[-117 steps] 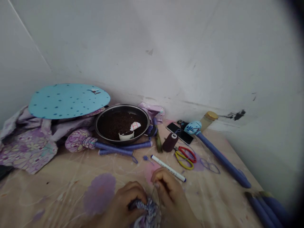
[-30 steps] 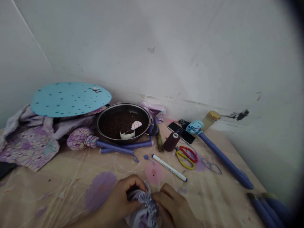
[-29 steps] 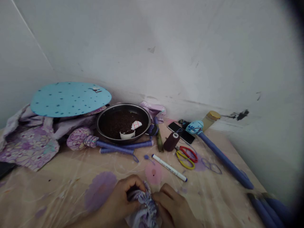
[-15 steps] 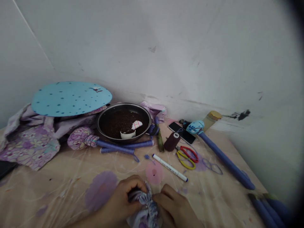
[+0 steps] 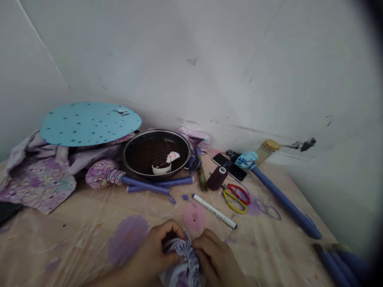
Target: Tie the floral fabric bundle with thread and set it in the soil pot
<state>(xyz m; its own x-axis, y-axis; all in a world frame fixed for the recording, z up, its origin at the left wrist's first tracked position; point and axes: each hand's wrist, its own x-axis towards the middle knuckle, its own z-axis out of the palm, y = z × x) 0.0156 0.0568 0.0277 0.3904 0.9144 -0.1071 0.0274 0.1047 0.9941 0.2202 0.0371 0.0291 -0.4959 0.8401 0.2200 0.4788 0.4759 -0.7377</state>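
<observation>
Near the bottom edge of the head view, my left hand (image 5: 154,253) pinches the gathered top of a small purple-and-white fabric bundle (image 5: 187,265) between thumb and bent fingers. My right hand (image 5: 217,255) is closed against the bundle's right side, fingertips at the gathers. Whether it also holds a needle or thread is too small to tell. The bundle's lower part runs out of view. Beyond the hands lie a white marker (image 5: 214,211), red-and-yellow snips (image 5: 235,199) and a dark thread spool (image 5: 217,178).
A black pan (image 5: 140,171) holds dark grains and a small white cup (image 5: 162,170). Left of it are a blue dotted fan shape (image 5: 89,123) and floral cloth (image 5: 44,183). A phone (image 5: 236,172) and a blue-wrapped stick (image 5: 287,203) lie right, by the wall.
My right hand's fingers have shifted slightly and curled closer to the gathers. My left hand keeps its pinch on the fabric, almost unmoved.
</observation>
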